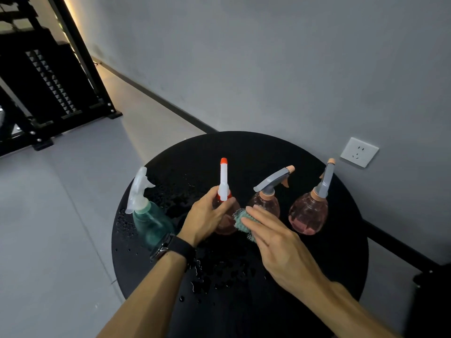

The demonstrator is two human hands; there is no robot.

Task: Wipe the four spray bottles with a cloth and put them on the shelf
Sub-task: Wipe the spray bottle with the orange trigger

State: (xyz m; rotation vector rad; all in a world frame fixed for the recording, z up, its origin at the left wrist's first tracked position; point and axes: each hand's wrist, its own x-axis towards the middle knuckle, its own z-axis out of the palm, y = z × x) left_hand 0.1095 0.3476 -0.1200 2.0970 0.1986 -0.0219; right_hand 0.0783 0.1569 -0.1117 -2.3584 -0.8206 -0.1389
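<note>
Left hand (210, 211) wraps red-nozzled bottle (223, 181) at its shoulder, likely steadying it, while right hand (275, 242), fingers flat, presses cloth (240, 222) just beside that grip.

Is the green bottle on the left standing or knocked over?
Standing: the green bottle sits on the black table, sprayer head on top.

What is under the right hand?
A green cloth, pressed against the red-tipped bottle that the left hand grips. How far the cloth reaches beneath the palm is hidden.
</note>
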